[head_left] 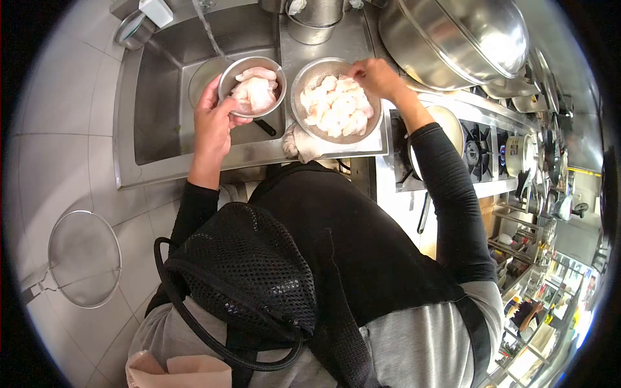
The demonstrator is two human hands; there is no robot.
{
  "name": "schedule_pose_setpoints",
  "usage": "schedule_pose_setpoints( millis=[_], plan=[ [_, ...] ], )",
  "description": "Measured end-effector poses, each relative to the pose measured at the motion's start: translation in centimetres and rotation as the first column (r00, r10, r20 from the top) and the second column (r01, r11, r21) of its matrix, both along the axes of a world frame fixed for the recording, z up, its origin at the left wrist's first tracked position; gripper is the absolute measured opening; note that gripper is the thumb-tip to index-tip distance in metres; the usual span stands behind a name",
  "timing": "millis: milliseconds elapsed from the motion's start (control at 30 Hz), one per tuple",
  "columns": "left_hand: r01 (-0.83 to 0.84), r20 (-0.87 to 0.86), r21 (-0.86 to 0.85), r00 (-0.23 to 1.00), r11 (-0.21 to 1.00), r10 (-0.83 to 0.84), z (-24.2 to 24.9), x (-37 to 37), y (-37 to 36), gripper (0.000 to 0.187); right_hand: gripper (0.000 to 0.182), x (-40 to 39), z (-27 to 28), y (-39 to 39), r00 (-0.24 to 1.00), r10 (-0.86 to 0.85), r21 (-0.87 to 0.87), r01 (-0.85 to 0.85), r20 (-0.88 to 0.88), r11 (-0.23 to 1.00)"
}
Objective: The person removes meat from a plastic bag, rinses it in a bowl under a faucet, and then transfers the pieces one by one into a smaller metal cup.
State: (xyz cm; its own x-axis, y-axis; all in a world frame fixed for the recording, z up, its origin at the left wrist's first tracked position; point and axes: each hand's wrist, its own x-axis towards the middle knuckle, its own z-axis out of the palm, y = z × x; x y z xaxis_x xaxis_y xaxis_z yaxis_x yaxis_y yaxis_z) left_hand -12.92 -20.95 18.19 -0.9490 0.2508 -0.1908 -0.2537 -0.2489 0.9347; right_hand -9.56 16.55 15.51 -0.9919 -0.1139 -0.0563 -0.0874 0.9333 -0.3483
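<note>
Pale raw meat pieces (336, 107) fill a metal strainer (303, 123) on the counter beside the sink (155, 97) – wet food can drip there. The right hand (375, 76) reaches in, fingers pinching one piece at the far rim. The left hand (213, 123) wraps the rim of a small metal bowl (229, 77) with more meat, held over the sink under running water (210, 32) – spills go down the drain

Pale pink-white meat pieces (336, 107); silver steel colander (303, 84); black sleeves (453, 194); grey wall tiles (58, 97).
</note>
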Motion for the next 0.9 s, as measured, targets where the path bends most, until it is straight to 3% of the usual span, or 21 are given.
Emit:
schedule_pose_setpoints(
  millis=[33, 67, 133, 167, 333, 467, 567, 633, 733, 767, 800, 867, 900],
  plan=[
    [0.008, 0.001, 0.002, 1.0, 1.0, -0.008, 0.1, 0.0, 0.0, 0.054, 0.015, 0.0, -0.5, -0.6, 1.0, 0.022, 0.021, -0.022, -0.003, 1.0],
    [0.009, -0.001, 0.002, 1.0, 1.0, -0.009, 0.0, 0.0, 0.1, 0.054, 0.014, 0.2, -1.3, -1.4, 0.984, 0.068, 0.228, -0.104, 0.163, 0.968],
    [0.028, -0.009, -0.014, 1.0, 1.0, -0.028, 0.0, 0.0, 0.2, 0.059, 0.019, 1.4, -4.2, -2.4, 0.993, 0.114, 0.224, -0.105, -0.024, 0.969],
    [0.027, -0.012, -0.012, 1.0, 1.0, -0.028, 0.2, 0.0, 0.3, 0.059, 0.019, 1.1, -4.8, -2.3, 0.993, 0.114, 0.226, -0.105, -0.026, 0.968],
    [0.027, -0.038, -0.015, 0.999, 1.0, -0.028, 0.5, 0.2, 0.4, 0.06, 0.035, -0.4, -3.6, -1.6, 0.961, 0.12, 0.199, -0.172, 0.248, 0.965],
    [-0.012, -0.004, 0.004, 1.0, 1.0, 0.012, 0.4, 0.4, 0.0, 0.054, 0.032, 1.2, -1.6, -1.5, 0.972, 0.076, 0.083, -0.097, 0.221, 0.992],
    [0.01, -0.015, 0.017, 1.0, 1.0, -0.01, -0.1, 0.2, -0.2, 0.054, 0.026, 2.2, -2.7, -2.6, 0.977, 0.045, 0.238, -0.096, 0.21, 0.967],
    [-0.011, -0.017, -0.011, 1.0, 1.0, 0.011, 0.1, 0.1, 0.0, 0.054, 0.026, 3.0, -3.8, -3.2, 0.955, 0.257, 0.132, -0.277, 0.151, 0.952],
    [0.001, -0.016, 0.008, 1.0, 1.0, -0.001, -0.3, 0.0, -0.3, 0.055, 0.032, 2.1, -1.6, -2.6, 0.941, 0.325, -0.007, -0.326, 0.092, 0.945],
    [0.001, -0.015, 0.009, 1.0, 1.0, -0.001, -0.2, 0.0, -0.2, 0.055, 0.035, 2.2, 0.7, -2.2, 0.951, 0.15, -0.19, -0.099, 0.271, 0.977],
    [-0.009, -0.013, -0.006, 1.0, 1.0, 0.009, 0.0, 0.0, -0.1, 0.055, 0.035, 2.0, 1.5, -1.6, 0.951, 0.15, -0.187, -0.101, 0.271, 0.977],
    [-0.019, -0.018, -0.015, 1.0, 1.0, 0.019, 0.3, 0.0, 0.0, 0.056, 0.036, 1.3, 3.0, -0.3, 0.815, 0.144, -0.494, 0.19, 0.561, 0.849],
    [-0.019, -0.015, -0.012, 1.0, 1.0, 0.019, 0.3, 0.0, 0.0, 0.056, 0.033, 1.6, 4.6, -0.6, 0.801, 0.195, -0.62, 0.257, 0.565, 0.741]
  ],
)
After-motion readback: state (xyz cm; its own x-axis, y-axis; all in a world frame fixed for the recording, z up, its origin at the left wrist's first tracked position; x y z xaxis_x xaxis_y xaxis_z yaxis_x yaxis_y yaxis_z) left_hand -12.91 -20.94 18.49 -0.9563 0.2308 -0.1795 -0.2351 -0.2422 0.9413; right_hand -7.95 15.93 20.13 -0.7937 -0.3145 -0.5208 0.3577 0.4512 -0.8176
